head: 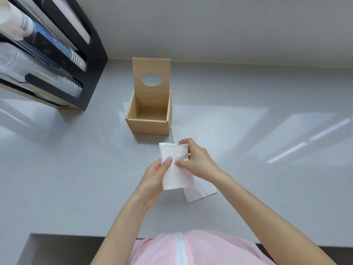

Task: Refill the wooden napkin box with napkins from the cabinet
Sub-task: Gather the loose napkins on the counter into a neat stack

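The wooden napkin box (148, 126) stands on the grey counter with its lid (150, 63) tipped up at the back; the lid has an oval hole. The inside of the box looks empty. In front of it, both hands hold a stack of white napkins (175, 169) above the counter. My left hand (152, 180) grips the stack from the left with its thumb on top. My right hand (198, 161) holds the right edge, fingers curled over the far corner. More white napkins (200, 192) lie flat on the counter beneath the stack.
A black cup dispenser (57, 54) with stacks of paper and clear plastic cups sits at the back left. The grey counter (267, 150) stretches right, with a wall behind. A recess (57, 249) opens at the counter's near left edge.
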`<move>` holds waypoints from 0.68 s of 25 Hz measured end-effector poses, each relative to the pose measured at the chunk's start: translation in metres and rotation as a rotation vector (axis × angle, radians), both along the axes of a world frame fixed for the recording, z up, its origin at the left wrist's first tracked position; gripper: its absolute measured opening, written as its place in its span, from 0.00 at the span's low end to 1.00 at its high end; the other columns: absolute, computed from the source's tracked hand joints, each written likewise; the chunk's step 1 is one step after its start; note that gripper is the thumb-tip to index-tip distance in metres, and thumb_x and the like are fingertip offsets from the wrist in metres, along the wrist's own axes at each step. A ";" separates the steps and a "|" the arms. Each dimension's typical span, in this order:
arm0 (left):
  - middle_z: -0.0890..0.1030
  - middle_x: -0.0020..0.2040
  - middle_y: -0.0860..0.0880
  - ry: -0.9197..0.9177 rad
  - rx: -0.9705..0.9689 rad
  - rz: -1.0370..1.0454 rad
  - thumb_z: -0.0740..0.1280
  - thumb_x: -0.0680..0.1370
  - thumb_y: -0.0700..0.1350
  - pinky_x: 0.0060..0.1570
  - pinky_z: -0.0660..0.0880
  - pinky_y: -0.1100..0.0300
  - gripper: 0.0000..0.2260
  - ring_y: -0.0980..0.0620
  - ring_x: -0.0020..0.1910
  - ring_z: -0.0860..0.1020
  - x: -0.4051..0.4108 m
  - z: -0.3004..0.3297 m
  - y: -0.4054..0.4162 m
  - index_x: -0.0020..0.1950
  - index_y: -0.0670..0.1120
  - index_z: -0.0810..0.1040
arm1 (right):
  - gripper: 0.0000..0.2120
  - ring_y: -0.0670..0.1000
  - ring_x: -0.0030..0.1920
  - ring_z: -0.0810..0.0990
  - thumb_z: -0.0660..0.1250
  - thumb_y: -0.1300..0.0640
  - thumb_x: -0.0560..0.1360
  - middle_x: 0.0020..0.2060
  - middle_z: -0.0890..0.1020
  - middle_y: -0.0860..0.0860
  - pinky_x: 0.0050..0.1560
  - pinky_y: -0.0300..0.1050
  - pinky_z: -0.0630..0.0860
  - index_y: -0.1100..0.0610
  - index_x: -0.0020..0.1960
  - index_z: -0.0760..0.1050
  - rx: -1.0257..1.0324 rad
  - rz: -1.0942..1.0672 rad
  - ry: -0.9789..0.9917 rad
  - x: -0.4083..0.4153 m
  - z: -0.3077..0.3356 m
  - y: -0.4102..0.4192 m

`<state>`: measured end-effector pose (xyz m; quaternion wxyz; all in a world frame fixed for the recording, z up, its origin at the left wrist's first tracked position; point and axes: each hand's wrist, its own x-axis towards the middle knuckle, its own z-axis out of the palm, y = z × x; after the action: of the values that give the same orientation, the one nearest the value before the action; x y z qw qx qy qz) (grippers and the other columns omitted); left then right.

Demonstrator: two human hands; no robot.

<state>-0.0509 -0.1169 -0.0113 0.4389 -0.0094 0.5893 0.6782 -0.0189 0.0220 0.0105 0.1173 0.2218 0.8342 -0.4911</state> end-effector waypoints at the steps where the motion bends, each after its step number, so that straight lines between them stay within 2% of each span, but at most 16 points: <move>1: 0.84 0.50 0.47 0.021 -0.045 0.017 0.59 0.79 0.45 0.41 0.80 0.62 0.14 0.53 0.44 0.83 0.000 -0.001 0.000 0.61 0.42 0.76 | 0.25 0.51 0.47 0.75 0.66 0.57 0.73 0.50 0.77 0.51 0.43 0.39 0.71 0.52 0.68 0.63 -0.012 0.007 -0.006 0.000 0.001 0.001; 4: 0.82 0.49 0.48 0.019 -0.098 0.095 0.58 0.80 0.41 0.38 0.78 0.64 0.11 0.55 0.42 0.82 -0.005 -0.002 -0.001 0.58 0.44 0.76 | 0.23 0.49 0.46 0.76 0.66 0.55 0.74 0.41 0.77 0.45 0.41 0.37 0.71 0.54 0.67 0.66 -0.026 -0.115 0.002 0.003 0.004 0.019; 6: 0.81 0.48 0.49 -0.003 -0.103 0.156 0.58 0.79 0.41 0.39 0.78 0.63 0.09 0.54 0.43 0.80 -0.010 0.000 -0.001 0.55 0.45 0.76 | 0.19 0.49 0.48 0.77 0.66 0.54 0.74 0.44 0.78 0.48 0.41 0.38 0.73 0.56 0.64 0.69 0.095 -0.178 -0.033 0.013 0.000 0.034; 9: 0.80 0.48 0.48 -0.015 -0.123 0.209 0.57 0.79 0.40 0.44 0.75 0.60 0.10 0.53 0.45 0.79 -0.015 -0.001 -0.003 0.57 0.44 0.75 | 0.24 0.55 0.59 0.74 0.66 0.49 0.73 0.58 0.74 0.56 0.57 0.46 0.72 0.60 0.64 0.67 0.338 -0.020 -0.279 0.030 -0.013 0.036; 10: 0.80 0.49 0.48 -0.018 -0.129 0.218 0.57 0.79 0.40 0.45 0.75 0.59 0.10 0.52 0.45 0.79 -0.016 -0.001 -0.004 0.58 0.43 0.75 | 0.26 0.57 0.61 0.71 0.66 0.47 0.73 0.61 0.71 0.57 0.58 0.48 0.70 0.62 0.64 0.66 0.375 0.034 -0.361 0.032 -0.019 0.031; 13: 0.80 0.48 0.48 -0.027 -0.132 0.241 0.57 0.79 0.39 0.46 0.74 0.58 0.11 0.51 0.45 0.78 -0.015 -0.003 -0.005 0.59 0.42 0.74 | 0.24 0.59 0.63 0.67 0.64 0.51 0.75 0.63 0.68 0.59 0.58 0.48 0.69 0.64 0.64 0.63 0.458 0.078 -0.447 0.027 -0.025 0.020; 17: 0.80 0.48 0.48 -0.033 -0.134 0.259 0.57 0.79 0.39 0.46 0.74 0.58 0.12 0.51 0.45 0.78 -0.015 -0.005 -0.009 0.60 0.42 0.74 | 0.12 0.59 0.62 0.66 0.60 0.58 0.76 0.62 0.67 0.59 0.58 0.48 0.68 0.62 0.58 0.70 0.463 0.090 -0.450 0.022 -0.030 0.022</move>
<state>-0.0660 -0.1260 -0.0163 0.3557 -0.1257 0.6201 0.6879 0.0034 0.0436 -0.0199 0.2667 0.3082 0.8859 -0.2214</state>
